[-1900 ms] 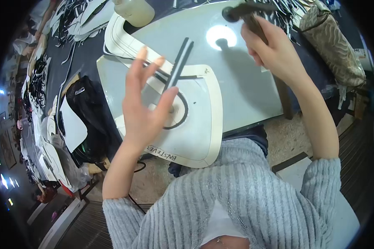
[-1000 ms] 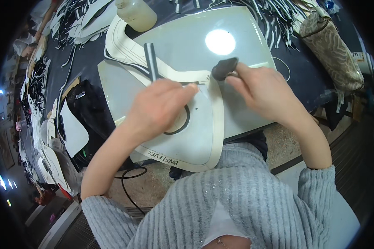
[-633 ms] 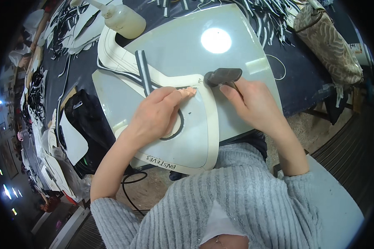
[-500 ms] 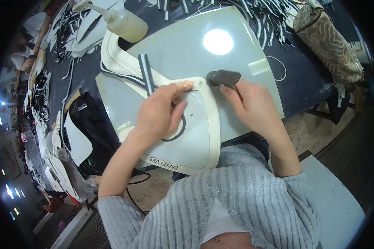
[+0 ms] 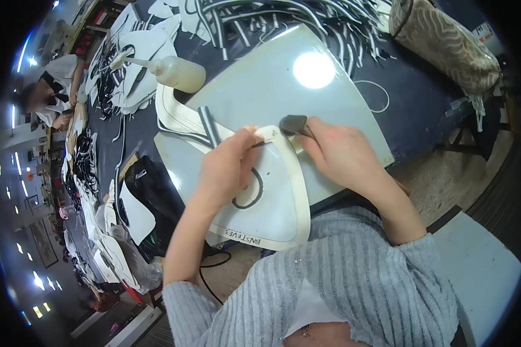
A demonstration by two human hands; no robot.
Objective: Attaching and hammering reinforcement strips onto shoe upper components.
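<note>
My right hand is closed around the handle of a small dark hammer. Its head is over the upper right corner of a cream shaped piece with a curved rim band and handwriting. My left hand pinches the top edge of that piece, left of the hammer head; the fingertips are partly hidden. Beneath lies a glossy grey-white board. Just behind my left hand rests a short dark bar with a pale stripe, against the piece's curved arm.
A squeeze bottle of yellowish liquid stands behind the board. Black and white strips and cut white pieces cover the table's far side. A patterned roll lies far right, a black bag at left. Another person works far left.
The hammer head has come left and closer to the cream piece's corner. My left hand keeps its pinch on the edge. The whole view has shifted slightly, and the other person shows more.
</note>
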